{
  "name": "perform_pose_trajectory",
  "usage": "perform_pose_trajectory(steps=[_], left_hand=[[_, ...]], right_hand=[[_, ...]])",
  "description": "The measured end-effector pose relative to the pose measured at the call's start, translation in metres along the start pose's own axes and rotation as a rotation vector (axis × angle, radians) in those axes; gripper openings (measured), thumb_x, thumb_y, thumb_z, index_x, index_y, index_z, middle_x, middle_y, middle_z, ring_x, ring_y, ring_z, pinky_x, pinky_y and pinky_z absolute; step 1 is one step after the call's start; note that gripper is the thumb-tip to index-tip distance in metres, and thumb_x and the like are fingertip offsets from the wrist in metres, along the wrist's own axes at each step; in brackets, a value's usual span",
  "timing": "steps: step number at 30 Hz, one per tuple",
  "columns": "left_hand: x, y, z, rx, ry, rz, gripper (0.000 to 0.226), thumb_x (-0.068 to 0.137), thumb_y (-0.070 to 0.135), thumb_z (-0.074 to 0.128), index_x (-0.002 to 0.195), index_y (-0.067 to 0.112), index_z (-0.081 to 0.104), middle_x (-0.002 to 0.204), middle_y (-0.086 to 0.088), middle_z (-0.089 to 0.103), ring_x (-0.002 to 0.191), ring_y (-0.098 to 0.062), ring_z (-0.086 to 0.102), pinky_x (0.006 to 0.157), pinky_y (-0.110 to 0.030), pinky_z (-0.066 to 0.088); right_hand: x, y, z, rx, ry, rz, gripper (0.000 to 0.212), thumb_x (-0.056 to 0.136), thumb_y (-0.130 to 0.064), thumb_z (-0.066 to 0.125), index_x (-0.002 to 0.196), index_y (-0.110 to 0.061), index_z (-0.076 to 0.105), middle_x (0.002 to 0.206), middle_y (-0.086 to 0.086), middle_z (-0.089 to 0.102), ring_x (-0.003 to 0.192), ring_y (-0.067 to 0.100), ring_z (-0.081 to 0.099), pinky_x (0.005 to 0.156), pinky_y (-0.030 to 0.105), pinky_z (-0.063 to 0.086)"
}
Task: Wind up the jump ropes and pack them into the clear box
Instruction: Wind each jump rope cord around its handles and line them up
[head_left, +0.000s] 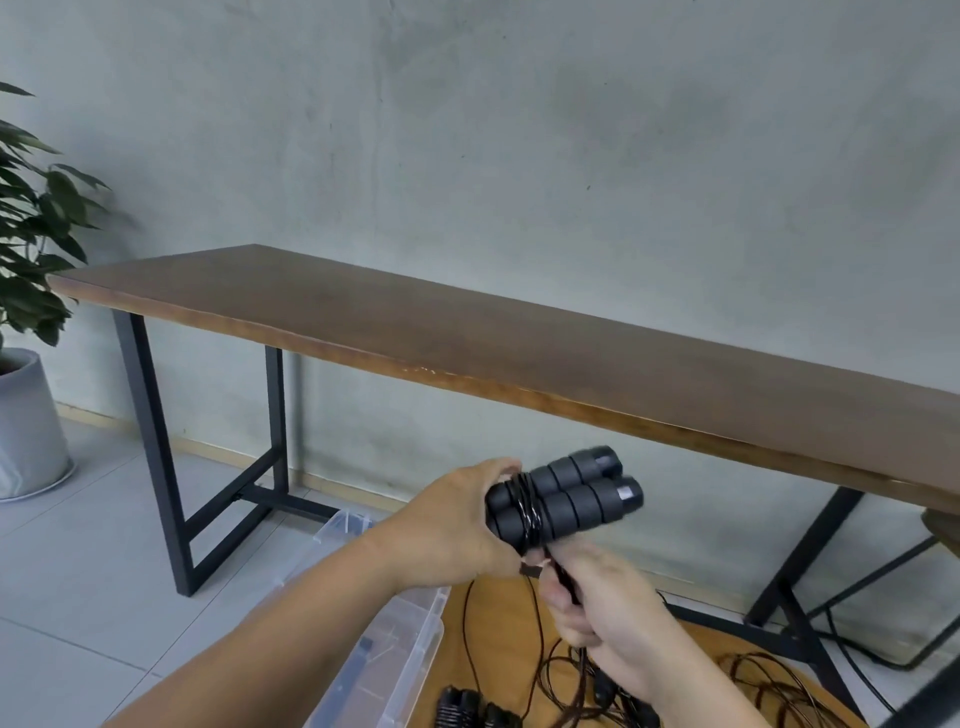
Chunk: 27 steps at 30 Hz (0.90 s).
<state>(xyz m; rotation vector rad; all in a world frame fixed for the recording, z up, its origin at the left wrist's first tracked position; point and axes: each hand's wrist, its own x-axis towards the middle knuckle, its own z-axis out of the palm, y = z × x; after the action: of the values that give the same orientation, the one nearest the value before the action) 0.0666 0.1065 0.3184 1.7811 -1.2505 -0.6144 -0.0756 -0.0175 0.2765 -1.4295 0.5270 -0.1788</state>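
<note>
The pair of black foam handles is the landmark, held side by side in the air, long axis running up to the right. The left hand grips their lower-left ends, fingers curled round them, where the cord already makes several turns. Just below the handles, the right hand pinches the loose cord, so the next turn likely goes crosswise round them. The clear box sits below-left of the handles, open.
</note>
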Motion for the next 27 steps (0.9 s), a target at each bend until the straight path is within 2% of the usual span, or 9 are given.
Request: perform_pose_trajectory(steps=[3,6,9,12,14,17,20,23,27], left_hand=[[0.009,-0.016,0.002,-0.081,0.022,0.032,0.072,0.064,0.007,0.077,0.127,0.034,0.053,0.098,0.011,0.066,0.084,-0.004,0.063,0.071,-0.016,0.049],[0.015,-0.029,0.013,-0.027,0.041,0.011,0.067,0.060,0.014,0.078,0.119,0.038,0.056,0.090,0.015,0.066,0.079,-0.001,0.061,0.070,-0.015,0.046],[0.024,-0.044,0.025,0.181,0.095,0.017,0.055,0.065,0.023,0.076,0.112,0.039,0.054,0.091,0.015,0.060,0.082,-0.005,0.060,0.069,-0.018,0.046],[0.030,-0.053,0.035,0.449,0.114,-0.022,0.042,0.074,0.026,0.067,0.112,0.035,0.051,0.102,0.009,0.046,0.083,-0.018,0.059,0.071,-0.032,0.051],[0.030,-0.059,0.043,0.676,0.106,-0.030,0.043,0.079,0.027,0.063,0.118,0.034,0.047,0.110,0.006,0.046,0.088,-0.022,0.060,0.069,-0.032,0.044],[0.027,-0.069,0.061,0.869,0.067,-0.011,0.051,0.082,0.026,0.061,0.129,0.030,0.042,0.120,0.005,0.050,0.102,-0.023,0.057,0.076,-0.031,0.036],[0.023,-0.079,0.084,0.973,-0.023,0.006,0.052,0.079,0.026,0.063,0.127,0.025,0.043,0.120,0.002,0.054,0.106,-0.022,0.055,0.084,-0.034,0.035],[0.015,-0.087,0.105,1.036,-0.133,0.020,0.053,0.077,0.027,0.067,0.125,0.022,0.044,0.118,0.000,0.053,0.110,-0.023,0.050,0.092,-0.037,0.038],[0.002,-0.091,0.116,0.944,-0.214,0.044,0.054,0.077,0.019,0.068,0.127,0.022,0.046,0.119,0.002,0.052,0.111,-0.021,0.050,0.093,-0.036,0.044]], right_hand=[[-0.004,0.006,0.010,-0.065,0.043,0.023,0.040,0.105,-0.034,0.038,0.106,0.000,0.059,0.058,0.000,0.042,0.044,0.010,0.021,0.040,0.021,0.018],[-0.003,0.009,0.015,-0.289,0.116,-0.010,0.036,0.106,-0.031,0.037,0.103,-0.007,0.064,0.058,-0.002,0.046,0.040,0.006,0.030,0.041,0.019,0.026],[-0.001,0.013,0.017,-0.595,0.147,-0.041,0.031,0.105,-0.031,0.039,0.103,-0.012,0.064,0.059,-0.006,0.051,0.041,0.001,0.038,0.046,0.016,0.031],[-0.003,0.017,0.016,-0.861,0.136,-0.089,0.030,0.102,-0.035,0.043,0.081,-0.019,0.057,0.065,-0.006,0.054,0.050,0.002,0.044,0.052,0.020,0.034],[-0.004,0.024,0.013,-1.001,0.142,-0.083,0.031,0.100,-0.035,0.047,0.073,-0.021,0.053,0.065,-0.005,0.052,0.055,0.007,0.045,0.053,0.023,0.034],[-0.009,0.030,0.011,-1.178,0.128,-0.085,0.026,0.098,-0.034,0.049,0.080,-0.018,0.059,0.072,-0.005,0.058,0.066,0.012,0.053,0.060,0.026,0.042],[-0.015,0.030,0.009,-1.340,0.072,-0.066,0.025,0.097,-0.035,0.051,0.089,-0.018,0.068,0.082,-0.003,0.064,0.081,0.018,0.060,0.068,0.031,0.047],[-0.023,0.023,0.003,-1.370,0.034,-0.068,0.023,0.092,-0.041,0.058,0.098,-0.028,0.076,0.091,-0.010,0.070,0.087,0.012,0.063,0.076,0.030,0.051],[-0.022,0.014,-0.019,-1.208,0.002,0.040,0.018,0.083,-0.050,0.070,0.085,-0.033,0.078,0.084,-0.014,0.073,0.081,0.004,0.064,0.079,0.031,0.055]])
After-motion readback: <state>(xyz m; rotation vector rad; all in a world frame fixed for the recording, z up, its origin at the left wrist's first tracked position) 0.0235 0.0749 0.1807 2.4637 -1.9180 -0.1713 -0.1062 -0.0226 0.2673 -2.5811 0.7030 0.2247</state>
